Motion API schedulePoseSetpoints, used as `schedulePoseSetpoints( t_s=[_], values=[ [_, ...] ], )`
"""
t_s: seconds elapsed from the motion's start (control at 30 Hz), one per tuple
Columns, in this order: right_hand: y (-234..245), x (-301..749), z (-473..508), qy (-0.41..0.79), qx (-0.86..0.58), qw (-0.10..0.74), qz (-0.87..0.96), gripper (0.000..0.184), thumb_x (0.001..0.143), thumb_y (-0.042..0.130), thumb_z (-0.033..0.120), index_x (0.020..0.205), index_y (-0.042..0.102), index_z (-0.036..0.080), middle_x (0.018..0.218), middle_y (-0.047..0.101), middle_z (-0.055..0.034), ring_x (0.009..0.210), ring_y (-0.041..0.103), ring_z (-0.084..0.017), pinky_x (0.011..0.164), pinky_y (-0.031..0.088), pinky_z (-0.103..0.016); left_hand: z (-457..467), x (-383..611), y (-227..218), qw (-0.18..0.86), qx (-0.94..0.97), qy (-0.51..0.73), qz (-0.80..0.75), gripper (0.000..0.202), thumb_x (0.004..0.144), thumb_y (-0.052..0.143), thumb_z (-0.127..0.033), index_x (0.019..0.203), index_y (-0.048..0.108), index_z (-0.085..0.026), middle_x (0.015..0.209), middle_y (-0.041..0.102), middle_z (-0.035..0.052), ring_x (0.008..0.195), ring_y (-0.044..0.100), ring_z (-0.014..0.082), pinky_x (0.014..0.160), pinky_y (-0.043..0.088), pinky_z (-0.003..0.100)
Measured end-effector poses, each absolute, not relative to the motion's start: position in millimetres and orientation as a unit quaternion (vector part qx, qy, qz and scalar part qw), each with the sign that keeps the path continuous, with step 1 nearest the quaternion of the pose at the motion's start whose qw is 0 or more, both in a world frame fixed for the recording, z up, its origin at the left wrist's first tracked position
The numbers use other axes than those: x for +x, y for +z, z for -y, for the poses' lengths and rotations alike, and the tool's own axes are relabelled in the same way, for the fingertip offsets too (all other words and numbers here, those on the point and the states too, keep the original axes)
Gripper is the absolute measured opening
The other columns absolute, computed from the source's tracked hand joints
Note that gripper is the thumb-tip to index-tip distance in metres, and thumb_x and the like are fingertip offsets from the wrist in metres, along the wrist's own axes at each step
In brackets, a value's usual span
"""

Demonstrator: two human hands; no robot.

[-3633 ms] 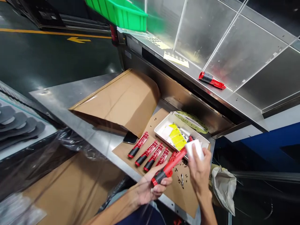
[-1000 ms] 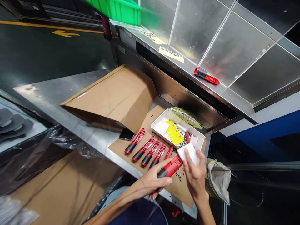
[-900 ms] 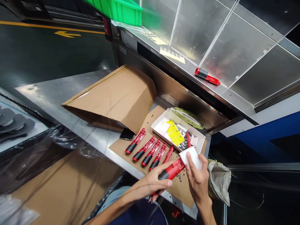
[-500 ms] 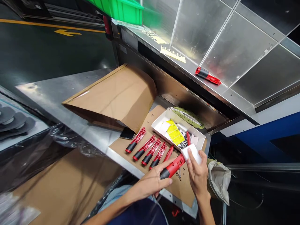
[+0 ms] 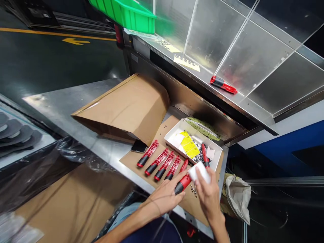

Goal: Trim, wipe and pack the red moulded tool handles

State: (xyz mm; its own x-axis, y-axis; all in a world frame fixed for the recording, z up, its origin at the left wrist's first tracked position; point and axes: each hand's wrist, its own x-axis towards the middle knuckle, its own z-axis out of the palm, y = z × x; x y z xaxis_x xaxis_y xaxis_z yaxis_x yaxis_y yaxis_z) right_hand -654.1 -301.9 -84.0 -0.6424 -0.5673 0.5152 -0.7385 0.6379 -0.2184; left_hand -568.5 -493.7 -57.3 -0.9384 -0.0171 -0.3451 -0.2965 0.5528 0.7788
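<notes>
While the left hand [image 5: 164, 199] grips a red tool [image 5: 183, 184] closed round its body, the right hand [image 5: 208, 197] pinches a white pad [image 5: 199, 172] at its end; beyond, four more tools [image 5: 157, 162] already lie lined up on cardboard [image 5: 134, 170], before a tray [image 5: 174, 128].

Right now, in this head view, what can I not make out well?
- Front end of the red tool: hidden by the white pad and right hand.
- Small dark parts in the white tray: too small to identify.
- Green plastic crate: cut off by the top edge, blurred.
</notes>
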Motion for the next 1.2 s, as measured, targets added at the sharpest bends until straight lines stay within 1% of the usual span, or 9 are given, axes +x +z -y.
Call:
schedulePoseSetpoints(
  t_s=[0.07, 0.17, 0.33, 0.5, 0.67, 0.77, 0.93, 1.07, 1.2],
  values=[
    [-85.2, -656.1, 302.8, 0.225, 0.330, 0.202, 0.894, 0.039, 0.102, 0.044, 0.035, 0.134, 0.063, 0.024, 0.123, 0.054, -0.0156, 0.106, 0.063, -0.025, 0.082, 0.058, -0.038, 492.4, -565.4, -65.3, 0.151, -0.077, 0.442, -0.881, 0.068, 0.086, 0.049, -0.038, 0.151, 0.044, -0.018, 0.085, 0.073, 0.0052, 0.089, 0.065, 0.0260, 0.083, 0.050, 0.032],
    [-84.8, -655.8, 306.8, 0.246, 0.327, 0.170, 0.897, 0.040, 0.102, 0.043, 0.038, 0.136, 0.062, 0.027, 0.128, 0.053, -0.0151, 0.115, 0.060, -0.026, 0.088, 0.056, -0.039, 491.8, -562.5, -83.0, 0.112, -0.045, 0.404, -0.907, 0.063, 0.089, 0.048, -0.037, 0.148, 0.048, -0.015, 0.094, 0.075, 0.0092, 0.092, 0.067, 0.0280, 0.086, 0.050, 0.035],
    [-81.9, -653.4, 312.7, 0.259, 0.313, 0.144, 0.902, 0.041, 0.102, 0.041, 0.042, 0.135, 0.063, 0.027, 0.126, 0.053, -0.0140, 0.115, 0.059, -0.025, 0.089, 0.054, -0.038, 493.2, -559.7, -103.0, 0.026, -0.005, 0.390, -0.920, 0.051, 0.092, 0.049, -0.033, 0.142, 0.056, -0.024, 0.102, 0.076, 0.0077, 0.094, 0.070, 0.0261, 0.083, 0.051, 0.032],
    [-86.3, -679.5, 287.7, 0.287, 0.264, 0.095, 0.916, 0.045, 0.100, 0.042, 0.050, 0.133, 0.064, 0.029, 0.125, 0.052, -0.0119, 0.105, 0.059, -0.023, 0.086, 0.053, -0.037, 496.7, -555.3, -108.7, 0.019, -0.024, 0.511, -0.859, 0.051, 0.088, 0.057, -0.040, 0.137, 0.060, -0.025, 0.087, 0.074, 0.0041, 0.075, 0.067, 0.0208, 0.070, 0.051, 0.027],
    [-88.5, -689.8, 265.8, 0.360, 0.194, 0.140, 0.902, 0.050, 0.100, 0.042, 0.051, 0.135, 0.062, 0.022, 0.119, 0.046, -0.0107, 0.113, 0.051, -0.024, 0.093, 0.048, -0.039, 500.9, -553.5, -116.8, 0.153, -0.103, 0.764, -0.618, 0.098, 0.077, 0.065, -0.062, 0.155, 0.031, -0.013, 0.052, 0.050, -0.0090, 0.036, 0.040, 0.0102, 0.039, 0.034, 0.022],
    [-87.5, -665.8, 284.0, 0.407, 0.210, 0.139, 0.878, 0.048, 0.100, 0.043, 0.048, 0.138, 0.060, 0.023, 0.120, 0.045, -0.0105, 0.115, 0.050, -0.024, 0.098, 0.044, -0.040, 503.0, -552.7, -112.0, 0.192, -0.122, 0.837, -0.498, 0.114, 0.073, 0.072, -0.063, 0.158, 0.017, -0.012, 0.052, 0.049, -0.0109, 0.035, 0.034, 0.0069, 0.036, 0.025, 0.018],
    [-100.9, -648.6, 315.6, 0.401, 0.226, 0.136, 0.877, 0.048, 0.099, 0.044, 0.049, 0.137, 0.060, 0.025, 0.127, 0.046, -0.0129, 0.120, 0.049, -0.027, 0.099, 0.044, -0.044, 506.4, -547.7, -107.1, 0.235, -0.144, 0.879, -0.390, 0.114, 0.075, 0.075, -0.055, 0.159, 0.009, -0.016, 0.058, 0.052, -0.0091, 0.039, 0.029, 0.0050, 0.036, 0.016, 0.017],
    [-127.7, -674.9, 295.0, 0.403, 0.131, 0.085, 0.902, 0.059, 0.092, 0.046, 0.063, 0.131, 0.065, 0.024, 0.121, 0.049, -0.0132, 0.110, 0.053, -0.028, 0.095, 0.046, -0.046, 505.5, -547.1, -128.9, 0.234, -0.141, 0.822, -0.500, 0.113, 0.075, 0.068, -0.065, 0.158, 0.012, -0.013, 0.058, 0.049, -0.0091, 0.041, 0.037, 0.0079, 0.038, 0.025, 0.019],
    [-154.3, -678.4, 257.7, 0.431, 0.054, 0.086, 0.896, 0.071, 0.093, 0.039, 0.067, 0.139, 0.057, 0.017, 0.115, 0.051, -0.0131, 0.113, 0.052, -0.027, 0.100, 0.043, -0.043, 486.4, -556.9, -157.5, 0.199, -0.113, 0.636, -0.737, 0.087, 0.084, 0.053, -0.062, 0.153, 0.030, -0.014, 0.062, 0.054, -0.0046, 0.053, 0.057, 0.0176, 0.055, 0.047, 0.028]
  ],
)
